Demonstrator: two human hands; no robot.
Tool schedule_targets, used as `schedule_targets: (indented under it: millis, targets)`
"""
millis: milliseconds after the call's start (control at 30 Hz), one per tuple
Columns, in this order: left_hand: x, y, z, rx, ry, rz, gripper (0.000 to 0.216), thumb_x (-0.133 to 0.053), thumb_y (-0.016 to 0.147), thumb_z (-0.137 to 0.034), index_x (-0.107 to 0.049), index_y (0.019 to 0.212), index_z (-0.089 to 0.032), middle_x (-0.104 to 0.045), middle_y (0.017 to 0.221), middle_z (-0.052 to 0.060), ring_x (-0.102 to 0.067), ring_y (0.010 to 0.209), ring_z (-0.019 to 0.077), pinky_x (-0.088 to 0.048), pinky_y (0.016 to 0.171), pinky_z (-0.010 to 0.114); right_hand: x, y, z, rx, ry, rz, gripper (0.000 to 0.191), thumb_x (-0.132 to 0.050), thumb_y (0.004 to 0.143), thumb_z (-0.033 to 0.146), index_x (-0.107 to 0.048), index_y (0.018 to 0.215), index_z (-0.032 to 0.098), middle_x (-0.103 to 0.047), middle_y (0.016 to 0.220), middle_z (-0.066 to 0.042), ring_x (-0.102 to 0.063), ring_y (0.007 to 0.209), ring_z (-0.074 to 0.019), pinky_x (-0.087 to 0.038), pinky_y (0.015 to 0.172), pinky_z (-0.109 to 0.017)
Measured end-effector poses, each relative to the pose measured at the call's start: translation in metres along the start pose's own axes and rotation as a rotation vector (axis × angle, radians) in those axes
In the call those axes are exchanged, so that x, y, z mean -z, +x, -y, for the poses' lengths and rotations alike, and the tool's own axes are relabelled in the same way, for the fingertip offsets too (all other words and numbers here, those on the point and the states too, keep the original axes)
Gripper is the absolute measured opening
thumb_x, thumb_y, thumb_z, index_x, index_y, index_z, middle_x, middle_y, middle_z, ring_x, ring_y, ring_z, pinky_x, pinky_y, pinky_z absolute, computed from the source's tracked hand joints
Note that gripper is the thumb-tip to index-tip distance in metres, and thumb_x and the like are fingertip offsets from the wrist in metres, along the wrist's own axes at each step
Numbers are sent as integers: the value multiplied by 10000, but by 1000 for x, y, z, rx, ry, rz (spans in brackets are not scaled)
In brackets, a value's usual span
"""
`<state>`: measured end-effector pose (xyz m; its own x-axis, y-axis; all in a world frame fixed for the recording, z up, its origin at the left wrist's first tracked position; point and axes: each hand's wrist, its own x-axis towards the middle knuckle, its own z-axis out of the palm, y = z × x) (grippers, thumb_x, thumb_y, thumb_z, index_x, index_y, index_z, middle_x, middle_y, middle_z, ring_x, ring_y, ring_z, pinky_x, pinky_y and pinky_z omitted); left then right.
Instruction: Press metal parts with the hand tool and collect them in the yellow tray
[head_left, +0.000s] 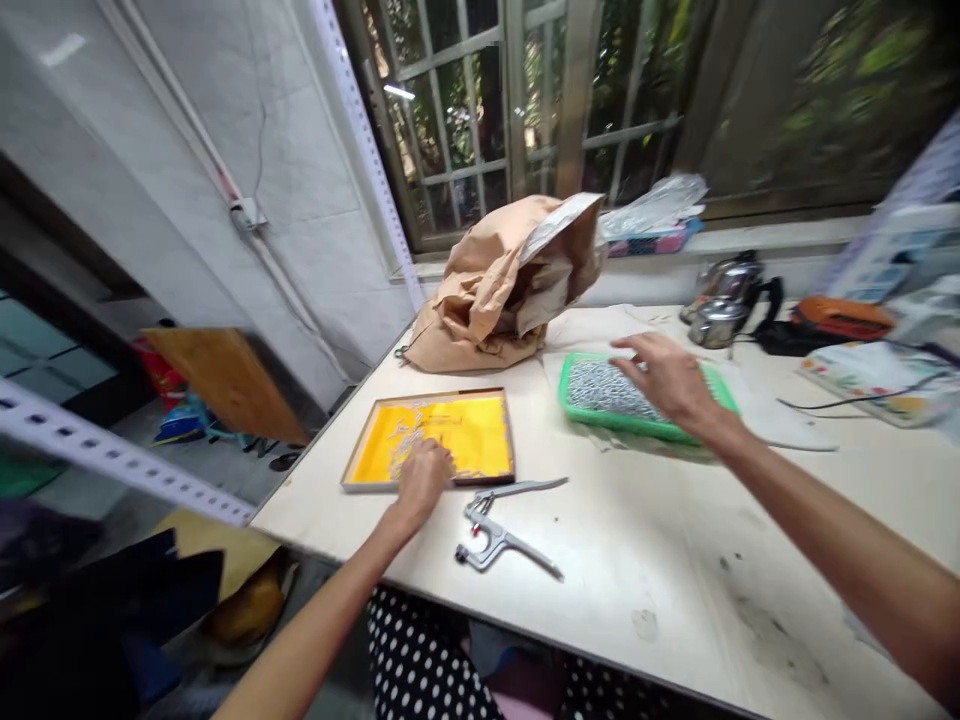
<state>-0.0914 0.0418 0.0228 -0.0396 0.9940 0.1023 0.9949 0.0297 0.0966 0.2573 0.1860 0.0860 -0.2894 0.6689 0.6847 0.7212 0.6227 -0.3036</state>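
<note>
My left hand [424,480] is at the near side of a shallow tray [480,433] with a yellow bottom, its fingers curled together among small whitish pieces [406,432]. What those fingers hold, if anything, is hidden. Over a green plastic basket [643,428] hovers my right hand [669,378], thumb and fingers apart, with nothing visible between them. Many small silvery metal pieces [607,388] fill the basket; they are too small to name. Between the hands and nearer to me, grey snap-fastener pliers [499,535] lie with their handles spread.
A crumpled brown paper bag [480,290] stands behind the tray. Toward the back right are a shiny metal kettle [724,300], an orange-and-black object [844,318], a patterned cloth [874,375] and a dark cable. The table's left edge borders a perforated metal post [120,450].
</note>
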Motion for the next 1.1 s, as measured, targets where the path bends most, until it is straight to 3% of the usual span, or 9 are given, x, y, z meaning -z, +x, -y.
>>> schedule_targets:
  millis: [100,267,400,500,600,733,867,967,1100]
  targets:
    - [-7,24,14,-8,52,133,273,-475,900,-163,-662,703,-133,-652,877,123,-586,911,243,-435,778,328,3,-32,30,-39,29,89,164,-507,926,251,-650,966,180,-656,972,-92,-611,872,-212,-456,784,-341]
    - [-29,40,26,-82,129,205,301,-377,927,-189,-642,792,-138,-634,935,117,-589,910,247,-404,739,321,-23,-123,113,24,194,664,147,-592,897,309,-650,945,182,-636,953,-49,-602,789,-171,-444,672,-275]
    - [-30,35,27,-186,144,219,296,-348,909,-157,-614,780,-151,-624,914,104,-587,918,230,-395,789,313,-38,-163,146,33,104,826,187,-636,868,335,-622,946,165,-614,995,-57,-596,809,-202,-440,640,-298]
    - [-27,35,22,-198,143,195,288,-347,889,-162,-594,740,-162,-632,879,101,-594,888,240,-401,762,319,-44,-170,151,73,15,828,117,-590,894,253,-604,945,149,-609,1001,-68,-585,835,-218,-447,658,-321]
    - [-20,41,18,-196,77,131,293,-345,873,-194,-590,712,-168,-650,850,102,-601,859,247,-412,743,324,-48,-174,148,125,-11,703,132,-592,891,262,-583,967,155,-592,1025,-76,-551,917,-235,-452,778,-365]
    - [0,30,7,-18,-208,70,242,-465,811,-330,-650,806,-174,-694,834,72,-633,798,228,-440,744,309,-51,-174,146,122,-21,696,64,-549,907,186,-582,962,181,-599,980,-54,-529,922,-218,-430,791,-347]
    - [12,-11,-10,187,-611,208,397,-590,713,-498,-680,894,-156,-680,712,35,-616,625,192,-467,642,294,-52,-167,145,57,-13,848,148,-461,952,150,-608,959,163,-625,942,-66,-548,870,-203,-411,726,-318]
    - [7,-42,-20,299,-864,310,422,-661,630,-504,-669,830,-133,-669,705,40,-585,591,164,-462,569,266,-56,-168,142,69,31,826,189,-420,960,109,-604,949,151,-621,931,-70,-545,826,-183,-394,731,-306]
    - [-1,-69,-26,374,-921,366,400,-698,590,-488,-671,748,-122,-662,686,37,-548,573,130,-437,555,242,-55,-178,141,166,41,721,195,-405,954,81,-581,911,153,-600,890,-59,-524,769,-176,-375,698,-304]
